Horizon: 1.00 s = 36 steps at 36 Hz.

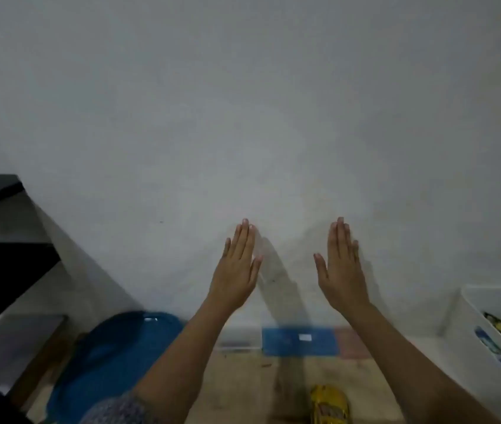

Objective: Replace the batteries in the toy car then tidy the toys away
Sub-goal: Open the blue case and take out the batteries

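Both my hands are raised in front of a pale wall, fingers straight and together, holding nothing. My left hand (237, 270) is left of centre and my right hand (341, 270) is a short gap to its right. Far below them, a yellow toy car (330, 403) lies on the wooden floor at the bottom edge, between my forearms. A white storage box (484, 341) stands at the right, with yellow and dark toys showing inside its rim.
A blue tray-like lid (114, 356) lies on the floor at the lower left. A blue and pink flat pack (301, 341) leans at the foot of the wall. A dark shelf unit (4, 234) stands at the left.
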Tool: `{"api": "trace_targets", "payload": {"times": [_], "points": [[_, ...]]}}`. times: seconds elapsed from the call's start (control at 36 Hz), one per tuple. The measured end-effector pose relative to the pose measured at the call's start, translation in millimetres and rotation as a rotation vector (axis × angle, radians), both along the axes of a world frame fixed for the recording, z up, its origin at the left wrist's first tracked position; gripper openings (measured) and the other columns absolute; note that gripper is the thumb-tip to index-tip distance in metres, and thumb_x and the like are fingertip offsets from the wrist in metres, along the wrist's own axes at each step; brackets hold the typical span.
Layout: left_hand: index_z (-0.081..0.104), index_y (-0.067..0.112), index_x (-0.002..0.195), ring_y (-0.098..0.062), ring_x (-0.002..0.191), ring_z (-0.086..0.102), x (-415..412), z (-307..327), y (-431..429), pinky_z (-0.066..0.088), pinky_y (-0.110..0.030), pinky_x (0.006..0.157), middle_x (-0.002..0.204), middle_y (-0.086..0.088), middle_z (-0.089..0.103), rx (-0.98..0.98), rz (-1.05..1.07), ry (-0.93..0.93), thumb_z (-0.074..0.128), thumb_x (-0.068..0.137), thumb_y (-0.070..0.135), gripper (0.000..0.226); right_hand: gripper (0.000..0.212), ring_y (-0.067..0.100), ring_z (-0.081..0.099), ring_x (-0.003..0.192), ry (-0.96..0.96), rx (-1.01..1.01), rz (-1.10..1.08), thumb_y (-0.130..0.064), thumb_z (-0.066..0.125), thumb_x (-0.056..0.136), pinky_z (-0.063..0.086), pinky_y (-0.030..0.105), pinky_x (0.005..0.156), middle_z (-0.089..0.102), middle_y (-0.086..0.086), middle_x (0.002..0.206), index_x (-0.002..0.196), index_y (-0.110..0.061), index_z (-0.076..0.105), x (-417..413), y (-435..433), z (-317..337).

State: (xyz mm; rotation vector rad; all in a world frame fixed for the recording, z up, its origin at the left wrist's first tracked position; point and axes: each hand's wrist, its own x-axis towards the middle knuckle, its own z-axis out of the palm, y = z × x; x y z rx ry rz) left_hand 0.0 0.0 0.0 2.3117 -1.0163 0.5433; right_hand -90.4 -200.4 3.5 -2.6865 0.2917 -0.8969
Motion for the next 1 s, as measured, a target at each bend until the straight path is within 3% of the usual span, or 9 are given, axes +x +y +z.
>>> {"api": "trace_targets", "payload": {"times": [0.06,0.11,0.19,0.31,0.44,0.53,0.61,0.75,1.0], "points": [[-0.011,0.021,0.144,-0.002,0.141,-0.019,-8,-21,-4,-0.011,-0.014,0.113,0.153,0.009,-0.018,0.013,-0.059,0.108,0.024,0.102,0.032,0.056,0.065,0.013,-0.001,0.144,0.025,0.050,-0.019,-0.044,0.017,0.094,0.006,0.031,0.116,-0.003,0.002,0.156,0.148,-0.010,0.001,-4,0,-24],[-0.005,0.018,0.144,-0.005,0.143,-0.010,-17,-53,-6,-0.009,-0.007,0.110,0.154,0.006,-0.010,0.057,-0.082,0.211,0.030,0.102,0.028,0.056,0.061,0.022,0.030,0.138,0.065,0.094,-0.029,-0.041,0.023,0.094,0.027,0.034,0.109,0.028,0.011,0.151,0.144,-0.006,0.027,-11,1,-57],[0.006,0.015,0.148,-0.008,0.144,0.004,-28,-94,-10,-0.008,-0.001,0.104,0.156,0.004,0.005,0.095,-0.092,0.340,0.032,0.102,0.030,0.055,0.044,0.030,0.059,0.108,0.165,0.157,0.035,-0.030,0.033,0.094,0.047,0.038,0.092,0.061,0.014,0.118,0.118,-0.003,0.057,-20,-3,-103],[0.018,0.015,0.148,-0.012,0.142,0.020,-32,-138,-18,0.005,-0.009,0.107,0.156,0.000,0.017,0.158,-0.098,0.498,0.035,0.101,0.025,0.050,0.016,0.016,0.062,0.086,0.373,0.070,0.163,-0.010,0.052,0.086,0.048,0.024,0.076,0.064,0.001,0.094,0.094,-0.013,0.065,-27,-7,-138],[0.024,0.011,0.146,-0.016,0.141,0.024,-30,-179,-30,0.011,-0.018,0.113,0.154,-0.005,0.025,0.283,-0.142,0.536,0.045,0.098,0.019,0.053,0.041,0.018,0.041,0.129,0.612,0.095,0.268,-0.017,0.048,0.093,0.030,0.026,0.106,0.047,0.002,0.138,0.133,-0.012,0.048,-23,-14,-178],[0.024,0.007,0.145,-0.020,0.142,0.022,-24,-194,-37,0.009,-0.020,0.114,0.153,-0.007,0.024,0.315,-0.175,0.527,0.048,0.096,0.018,0.056,0.046,0.026,0.044,0.128,0.668,0.019,0.281,-0.015,0.056,0.087,0.041,0.037,0.100,0.047,0.007,0.138,0.133,-0.011,0.049,-16,-19,-193],[0.031,0.003,0.142,-0.025,0.139,0.029,-17,-204,-40,0.011,-0.020,0.113,0.149,-0.012,0.032,0.358,-0.209,0.503,0.054,0.093,0.018,0.057,0.050,0.029,0.058,0.114,0.680,-0.066,0.265,-0.017,0.069,0.074,0.052,0.040,0.085,0.058,0.010,0.127,0.122,-0.012,0.059,-8,-21,-207],[0.056,-0.002,0.123,-0.034,0.112,0.060,-7,-224,-43,0.049,-0.048,0.094,0.126,-0.019,0.059,0.401,-0.223,0.421,0.074,0.068,0.014,0.060,0.059,0.020,0.067,0.096,0.558,-0.184,0.227,-0.028,0.086,0.052,0.055,0.030,0.075,0.067,0.004,0.109,0.106,-0.015,0.068,4,-20,-215],[0.067,-0.001,0.109,-0.027,0.097,0.068,-4,-223,-46,0.052,-0.039,0.083,0.111,-0.016,0.068,0.390,-0.213,0.207,0.089,0.041,0.000,0.071,0.062,0.022,0.071,0.082,0.431,-0.458,0.272,-0.036,0.087,0.045,0.057,0.028,0.063,0.073,0.011,0.094,0.096,-0.003,0.072,13,-23,-218]]}}
